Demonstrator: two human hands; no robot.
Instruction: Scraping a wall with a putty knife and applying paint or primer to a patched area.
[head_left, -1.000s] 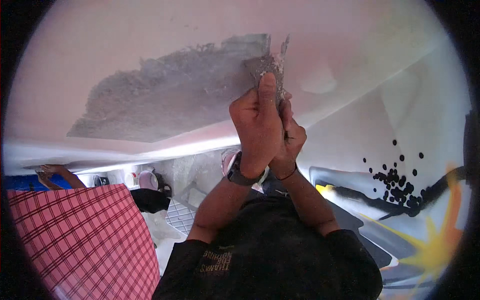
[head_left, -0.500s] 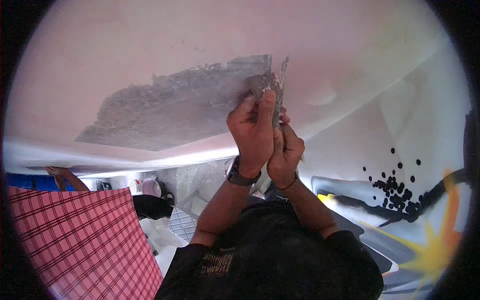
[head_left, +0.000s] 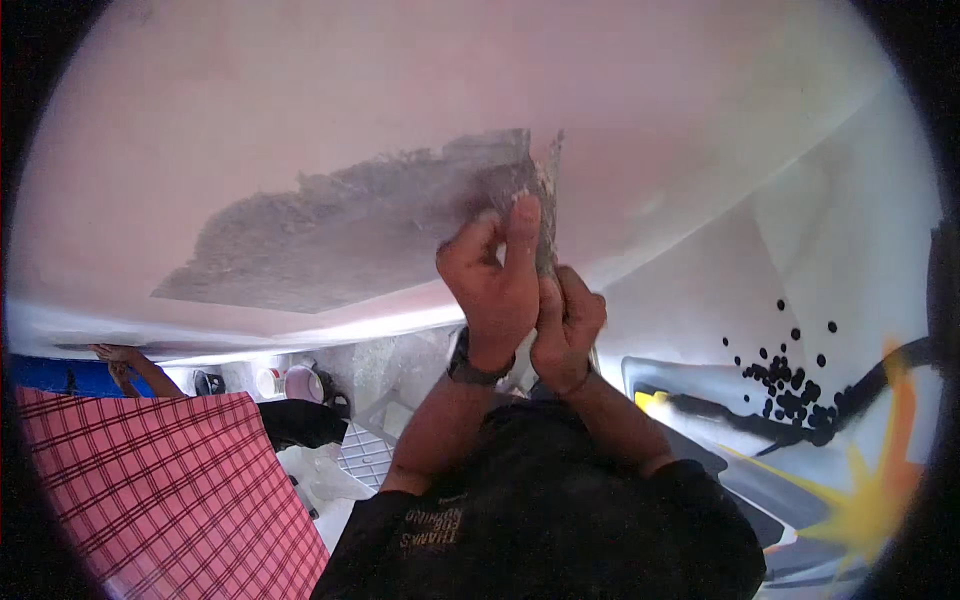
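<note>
A broad patch of grey filler (head_left: 300,235) is spread over the pale pinkish surface in front of me. At its right end, a thin flat putty knife (head_left: 547,225) smeared with grey filler stands nearly edge-on. My right hand (head_left: 568,325) is closed around its lower end, where the fingers hide the handle. Beside it, my left hand (head_left: 492,285), with a dark watch on the wrist, has its thumb raised along the blade and its fingers curled. Those fingertips are partly hidden, but they appear to pinch the blade's smeared edge.
At far left, another person's hand (head_left: 118,355) touches the surface's lower edge. A pink checked cloth (head_left: 160,480) fills the lower left. Buckets (head_left: 302,383) and a grey crate-like grid (head_left: 367,455) stand below. A painted wall (head_left: 790,390) with black dots and yellow shapes is at right.
The view has shifted, so the grey patch sits slightly lower. Both hands are slightly lower and further left in the picture, still at the putty knife. Less grey filler shows above my left thumb.
</note>
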